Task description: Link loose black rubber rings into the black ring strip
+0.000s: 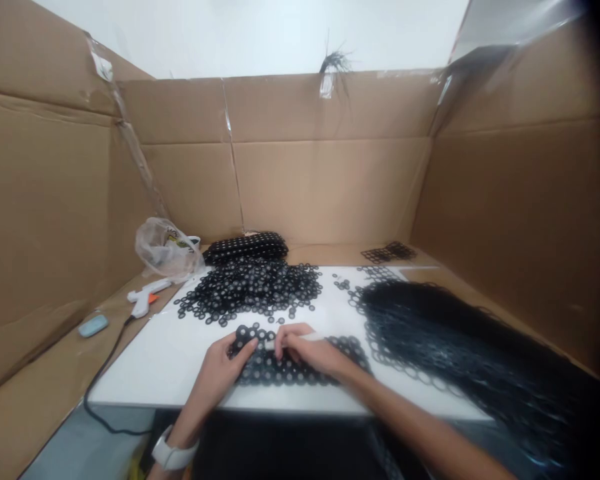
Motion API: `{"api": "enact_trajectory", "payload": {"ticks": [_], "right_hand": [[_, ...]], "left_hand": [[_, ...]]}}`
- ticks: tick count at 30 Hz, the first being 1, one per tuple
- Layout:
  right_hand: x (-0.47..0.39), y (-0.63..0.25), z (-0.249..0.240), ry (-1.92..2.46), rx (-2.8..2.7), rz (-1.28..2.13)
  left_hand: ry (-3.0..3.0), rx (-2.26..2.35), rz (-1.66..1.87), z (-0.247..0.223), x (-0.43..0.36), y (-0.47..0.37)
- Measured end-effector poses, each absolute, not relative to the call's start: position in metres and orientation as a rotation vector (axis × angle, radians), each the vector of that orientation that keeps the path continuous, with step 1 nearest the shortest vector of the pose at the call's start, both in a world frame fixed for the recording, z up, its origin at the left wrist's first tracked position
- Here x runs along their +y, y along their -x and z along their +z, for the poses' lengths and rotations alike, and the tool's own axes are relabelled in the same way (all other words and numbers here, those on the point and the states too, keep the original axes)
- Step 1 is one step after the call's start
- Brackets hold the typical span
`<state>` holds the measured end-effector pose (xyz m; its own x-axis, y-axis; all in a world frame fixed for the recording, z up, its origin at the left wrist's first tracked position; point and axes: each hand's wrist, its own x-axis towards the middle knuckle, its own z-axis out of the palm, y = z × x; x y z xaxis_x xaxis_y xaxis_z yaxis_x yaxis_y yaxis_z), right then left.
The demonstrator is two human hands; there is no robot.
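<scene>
A sheet of joined black rings (280,375) with pale centres lies near the front edge of the white table. My left hand (219,368) grips its left end between thumb and fingers, with a white band on the wrist. Over the middle of the sheet, my right hand (310,350) is closed around a slim white pen-like tool (270,345), whose tip points left toward my left thumb. What the tip touches is too blurred to tell. Just beyond both hands is a heap of loose black rings (260,287).
Black ring netting (445,333) covers the right side of the white table (145,373). At left are a white glue gun (143,300) with a cable, a light-blue object (93,325) and a plastic bag (167,250). A black dotted bundle (247,247) sits behind. Cardboard walls (330,187) surround everything.
</scene>
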<state>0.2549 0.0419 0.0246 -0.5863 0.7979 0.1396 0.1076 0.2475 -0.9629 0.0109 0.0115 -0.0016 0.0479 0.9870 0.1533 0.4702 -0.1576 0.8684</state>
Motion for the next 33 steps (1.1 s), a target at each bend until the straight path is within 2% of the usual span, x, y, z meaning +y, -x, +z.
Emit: {"api": "enact_trajectory", "payload": {"ticks": [11, 17, 23, 29, 33], "right_hand": [[0.035, -0.271, 0.027, 0.913, -1.8, 1.372], [0.029, -0.265, 0.031, 0.774, -2.036, 1.196], [0.032, -0.275, 0.029, 0.847, -1.736, 1.426], [0.03, -0.287, 0.024, 0.884, -1.709, 1.415], [0.028, -0.283, 0.026, 0.899, -1.895, 1.313]], "left_hand": [[-1.639, 1.511, 1.039, -0.006, 0.01, -0.005], [-1.631, 1.437, 1.121, -0.001, 0.004, -0.009], [-1.648, 1.523, 1.147, -0.001, 0.004, -0.005], [-1.671, 1.558, 1.127, -0.007, 0.007, -0.001], [-1.636, 1.499, 1.145, -0.002, 0.002, -0.004]]}}
